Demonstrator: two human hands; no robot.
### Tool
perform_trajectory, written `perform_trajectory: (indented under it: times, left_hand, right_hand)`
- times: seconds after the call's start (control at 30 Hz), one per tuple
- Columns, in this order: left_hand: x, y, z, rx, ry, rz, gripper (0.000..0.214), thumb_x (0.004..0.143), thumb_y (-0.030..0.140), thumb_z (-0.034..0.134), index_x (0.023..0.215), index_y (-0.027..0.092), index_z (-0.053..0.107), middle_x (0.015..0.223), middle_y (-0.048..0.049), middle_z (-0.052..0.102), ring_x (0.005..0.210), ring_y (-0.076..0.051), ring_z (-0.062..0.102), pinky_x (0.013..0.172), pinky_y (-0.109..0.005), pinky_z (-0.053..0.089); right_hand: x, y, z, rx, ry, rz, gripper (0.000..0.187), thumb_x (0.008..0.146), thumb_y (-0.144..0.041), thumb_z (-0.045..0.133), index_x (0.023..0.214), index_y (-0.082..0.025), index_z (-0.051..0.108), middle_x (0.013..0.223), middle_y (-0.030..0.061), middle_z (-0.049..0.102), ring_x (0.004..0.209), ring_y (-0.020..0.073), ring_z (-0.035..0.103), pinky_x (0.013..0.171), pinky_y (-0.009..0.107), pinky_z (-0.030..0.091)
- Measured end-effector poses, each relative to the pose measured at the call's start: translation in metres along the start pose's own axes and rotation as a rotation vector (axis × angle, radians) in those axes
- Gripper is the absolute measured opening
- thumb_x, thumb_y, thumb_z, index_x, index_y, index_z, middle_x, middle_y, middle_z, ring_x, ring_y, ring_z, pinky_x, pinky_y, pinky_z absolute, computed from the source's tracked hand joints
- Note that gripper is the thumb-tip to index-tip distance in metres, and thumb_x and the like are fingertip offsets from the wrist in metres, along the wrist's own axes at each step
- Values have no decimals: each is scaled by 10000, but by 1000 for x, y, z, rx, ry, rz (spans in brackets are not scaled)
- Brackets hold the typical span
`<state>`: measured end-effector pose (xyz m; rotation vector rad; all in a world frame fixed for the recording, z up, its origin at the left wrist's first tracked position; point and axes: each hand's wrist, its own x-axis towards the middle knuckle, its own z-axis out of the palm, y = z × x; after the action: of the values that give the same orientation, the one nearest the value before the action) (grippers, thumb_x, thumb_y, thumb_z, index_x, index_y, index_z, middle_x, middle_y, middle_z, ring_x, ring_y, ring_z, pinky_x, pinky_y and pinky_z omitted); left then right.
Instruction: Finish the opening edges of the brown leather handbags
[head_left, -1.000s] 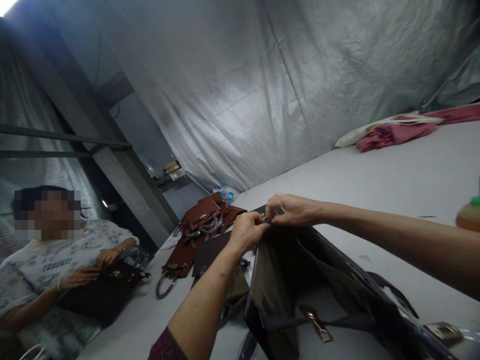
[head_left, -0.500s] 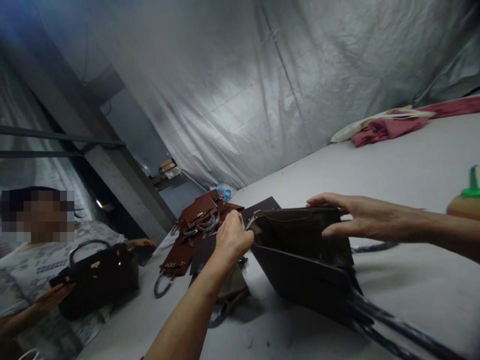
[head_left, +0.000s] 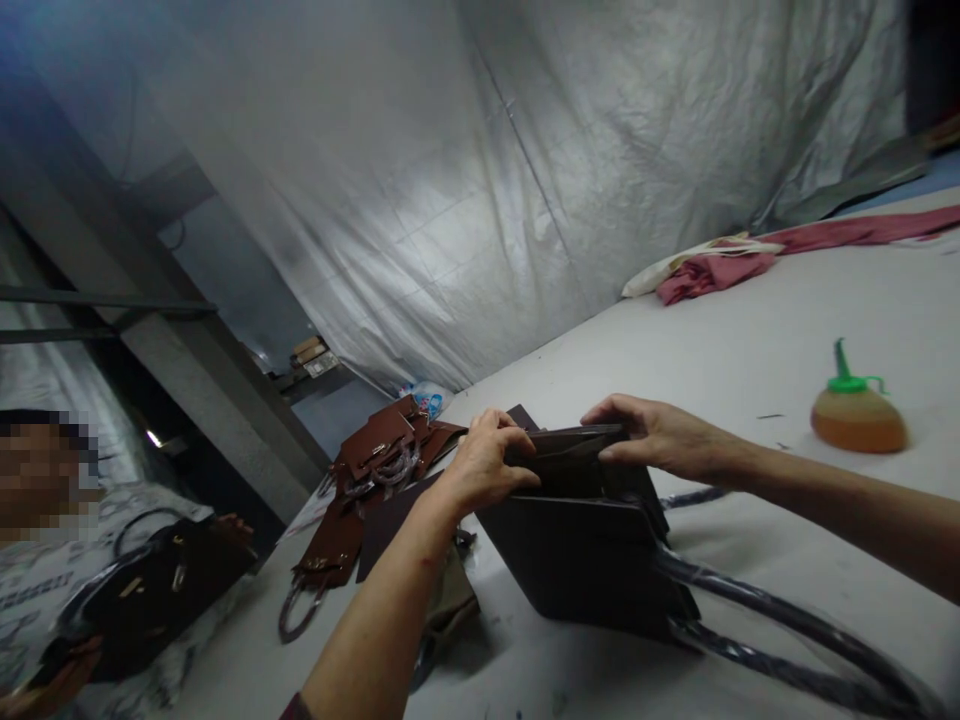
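Left hand fingertips hidden inside dark bag

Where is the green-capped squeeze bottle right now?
In the head view the squeeze bottle stands alone on the white table at far right, beyond the right hand gripping the dark handbag.

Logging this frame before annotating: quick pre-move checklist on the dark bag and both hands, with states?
1. Left hand grips the dark bag at its top edge: ok.
2. Right hand holds the far end of the same edge: ok.
3. Bag rests on the table: ok.
4. Bag's wrapped handles lie free on the table: ok.
5. Glue bottle stands apart from the bag: ok.
6. Bag's closure state: cannot tell.
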<state>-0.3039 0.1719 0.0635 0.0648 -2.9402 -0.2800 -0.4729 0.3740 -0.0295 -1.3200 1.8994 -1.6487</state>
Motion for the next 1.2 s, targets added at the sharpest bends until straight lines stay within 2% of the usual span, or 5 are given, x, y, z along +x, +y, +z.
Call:
perform_trajectory:
  times: [0.13,0.27,0.53,0.7,1.2]
  left_hand:
    - [4,-4,3,-9,49,-71,24,838,240,829,860,246,822,1274,-59,623,1286,-278,530,1185,-464,370]
    - [7,-6,4,-103,41,-107,47,838,178,812,819,218,825,1389,-69,631,1286,-257,594,1160,-392,398]
    - [9,-10,11,-134,167,-132,54,844,183,795,793,197,803,954,-27,739,963,-197,682,912,-304,483]
    - [7,-3,8,-79,189,-193,47,852,197,789,810,194,810,922,-30,746,938,-201,683,881,-304,474]
    - [5,8,7,7,228,-278,90,848,197,790,759,194,801,891,-37,738,917,-210,672,817,-302,467]
  right_hand:
    - [2,2,1,15,-1,-40,473,685,-424,720,1089,-188,653,984,56,711,915,237,656,810,356,531]
    - [2,0,2,-3,-5,-72,422,715,-435,724,1060,-196,682,941,34,706,884,224,647,797,342,516]
    - [5,6,2,-82,99,-180,330,743,-456,751,966,-214,728,898,23,725,880,230,650,857,371,502]
    - [11,11,4,-116,176,-271,314,767,-467,737,950,-215,776,963,55,749,961,254,671,922,395,507]
    - [21,7,11,-310,218,-411,144,849,-314,648,800,-203,727,819,41,715,795,215,668,771,352,492]
